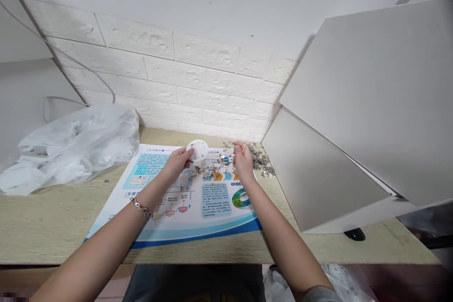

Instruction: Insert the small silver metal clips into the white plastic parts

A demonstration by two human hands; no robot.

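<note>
A round white plastic disc (198, 150) with small marks near its rim is pinched by its left edge in my left hand (180, 162). To the right, apart from the disc, my right hand (242, 160) has its fingers curled together. Whatever sits between those fingertips is too small to make out. Beside my right hand lies a heap of small silvery metal pieces (260, 160). A smaller scatter of metal pieces (201, 171) is below the disc. Both groups are partly on a printed blue-and-white poster (155, 231) spread over the table.
On the left of the wooden table (53, 222) lies a clear plastic bag (81, 141) with white items inside. Large white panels (339, 174) stand close on the right. A white brick-patterned wall (191, 75) borders the back. A dark object (354, 234) sits near the front right.
</note>
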